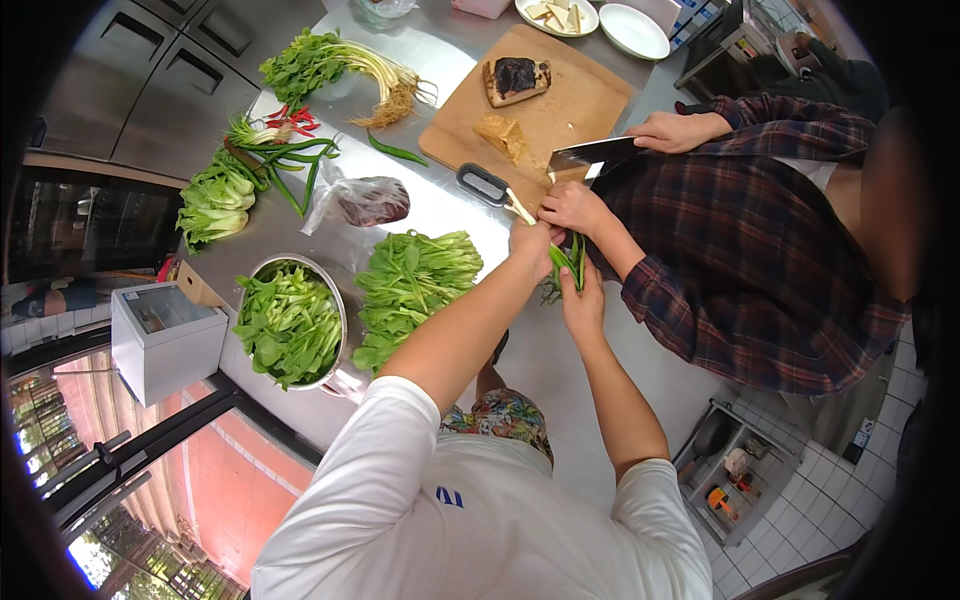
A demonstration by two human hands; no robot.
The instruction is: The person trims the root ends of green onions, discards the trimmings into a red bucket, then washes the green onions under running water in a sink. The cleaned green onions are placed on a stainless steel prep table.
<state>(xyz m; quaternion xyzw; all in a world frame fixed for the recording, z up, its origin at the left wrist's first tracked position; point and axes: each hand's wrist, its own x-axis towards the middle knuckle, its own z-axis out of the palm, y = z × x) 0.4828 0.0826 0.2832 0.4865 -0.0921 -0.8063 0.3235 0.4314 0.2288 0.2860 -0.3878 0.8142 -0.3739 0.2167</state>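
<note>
My left hand (531,244) is closed around the pale stalks of a bunch of green onions (564,260), just off the near corner of the wooden cutting board (592,90). Lower on the same bunch, my right hand (583,296) grips the green leaves. A co-worker's hand (574,206) touches the bunch beside my left hand. The co-worker's other hand (667,133) holds a cleaver (592,154) over the board's edge. A dark-topped block of food (517,80) and a yellowish-brown piece (502,136) lie on the board.
Leafy greens fill a metal bowl (343,330), with more greens (420,277) beside it. A bagged dark red item (373,201), green chillies (289,169), lettuce (217,196) and rooted herbs (386,75) lie on the steel table. Plates (634,31) stand behind the board. The co-worker stands close on my right.
</note>
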